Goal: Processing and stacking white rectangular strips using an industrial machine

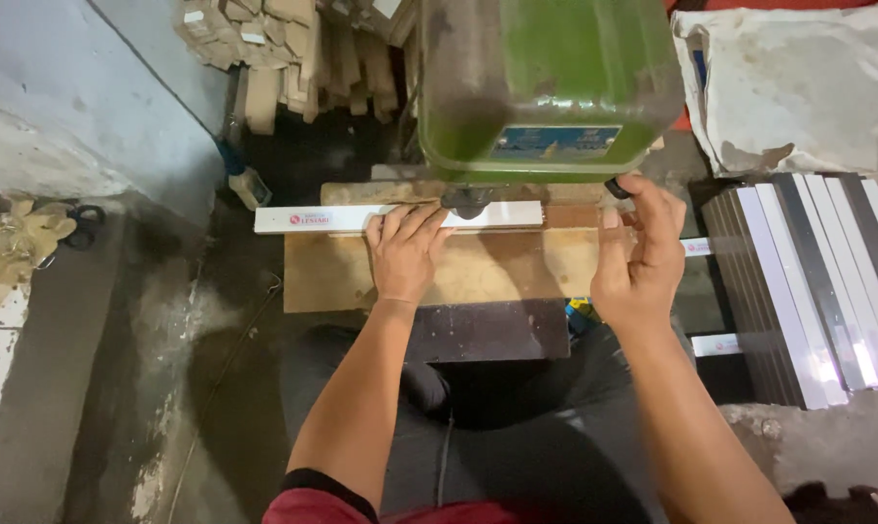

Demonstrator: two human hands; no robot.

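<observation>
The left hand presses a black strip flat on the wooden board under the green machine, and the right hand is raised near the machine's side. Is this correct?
Not quite: the head view shows the strip is white, not black. The rest holds: the left hand presses it on the wooden board under the green machine, and the right hand is raised beside it.

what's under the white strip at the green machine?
The white strip lies on a wooden board, left hand pressing it. The green machine covers its middle top.
</observation>
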